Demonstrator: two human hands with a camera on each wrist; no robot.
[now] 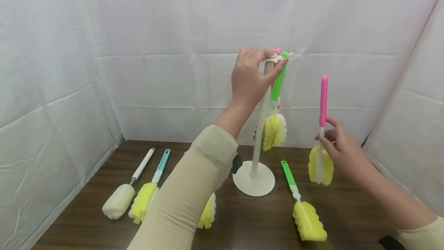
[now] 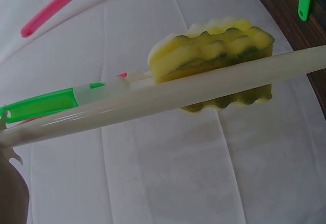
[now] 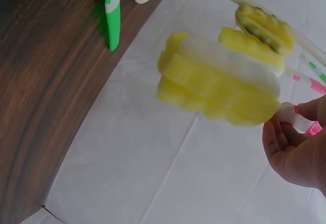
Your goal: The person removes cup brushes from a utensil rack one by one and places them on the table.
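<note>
Fingers [image 1: 324,139] of the right hand [image 1: 341,147] pinch the white neck of a pink-handled sponge brush with a yellow-and-white foam head [image 1: 320,165], holding it upright in the air, handle up, well to the right of the tall white hanging stand with a round base [image 1: 258,142]. Over at the stand's top, the left hand [image 1: 248,78] curls round the little hook rack, thumb alongside the green-handled sponge brush [image 1: 275,120] already dangling there, another pink handle tip peeking behind. By my reading, this is the hanging step: the stand steadied, the brush in the air not yet hooked. The next move would need the handle's end brought up to a free hook without knocking the green one. Four more sponge brushes lie on the dark wooden table [image 1: 249,219]. No brand, label or writing readable anywhere.
</note>
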